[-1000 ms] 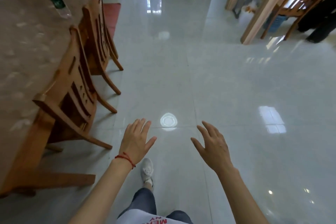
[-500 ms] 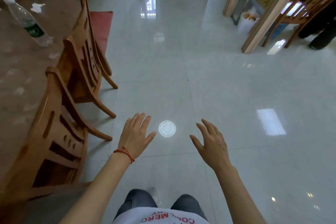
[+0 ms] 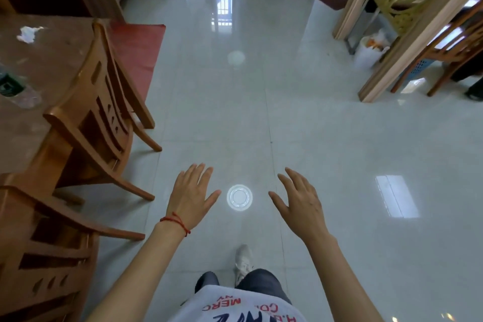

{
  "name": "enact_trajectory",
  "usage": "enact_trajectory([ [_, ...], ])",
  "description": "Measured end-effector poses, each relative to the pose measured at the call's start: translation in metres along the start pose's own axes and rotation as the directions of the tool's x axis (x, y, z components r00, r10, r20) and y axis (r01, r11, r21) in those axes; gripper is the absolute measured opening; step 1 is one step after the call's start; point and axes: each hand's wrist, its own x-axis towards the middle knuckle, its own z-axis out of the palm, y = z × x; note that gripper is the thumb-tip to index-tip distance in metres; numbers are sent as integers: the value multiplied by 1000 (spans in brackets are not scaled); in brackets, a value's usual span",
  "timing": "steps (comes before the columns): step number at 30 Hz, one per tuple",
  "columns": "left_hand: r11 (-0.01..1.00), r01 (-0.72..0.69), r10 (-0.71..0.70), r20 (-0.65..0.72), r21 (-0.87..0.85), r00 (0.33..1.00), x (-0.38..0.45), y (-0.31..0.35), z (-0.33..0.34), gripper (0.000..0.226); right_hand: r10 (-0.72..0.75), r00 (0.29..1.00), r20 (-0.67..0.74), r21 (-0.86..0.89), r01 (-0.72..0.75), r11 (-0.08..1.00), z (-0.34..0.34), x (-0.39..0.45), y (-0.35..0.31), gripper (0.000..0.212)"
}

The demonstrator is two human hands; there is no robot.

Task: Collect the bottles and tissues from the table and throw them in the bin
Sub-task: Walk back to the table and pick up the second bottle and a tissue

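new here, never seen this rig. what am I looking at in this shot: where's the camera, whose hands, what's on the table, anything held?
There is no robot. A person wears one wide-angle camera on the head, looking forward and down, so you see their own arms, shirt and a shoe.

The left hand, with a red string on its wrist, and the right hand are both held out over the tiled floor, fingers spread, holding nothing.

The table is at the left edge, with two wooden chairs pushed up against it. On it lie a crumpled white tissue and a clear plastic bottle with a green label, on its side and cut off by the frame edge.

The white bag by the carved wooden screen at upper right may be the bin; I can't be sure.
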Motion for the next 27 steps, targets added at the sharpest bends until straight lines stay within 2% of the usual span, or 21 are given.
enact_trajectory([
  [13, 999, 49, -50, -36, -19, 998, 188, -13, -37, 66, -59, 997, 49, 15, 59, 998, 1, 208, 31, 60],
  [22, 997, 63, -65, -44, -53, 997, 322, -65, -68, 66, -95, 995, 18, 19, 94, 995, 18, 358, 8, 57],
  [27, 995, 78, -84, -86, -67, 993, 369, -89, -89, 67, -133, 991, 26, 14, 133, 991, 21, 424, -8, 56],
])
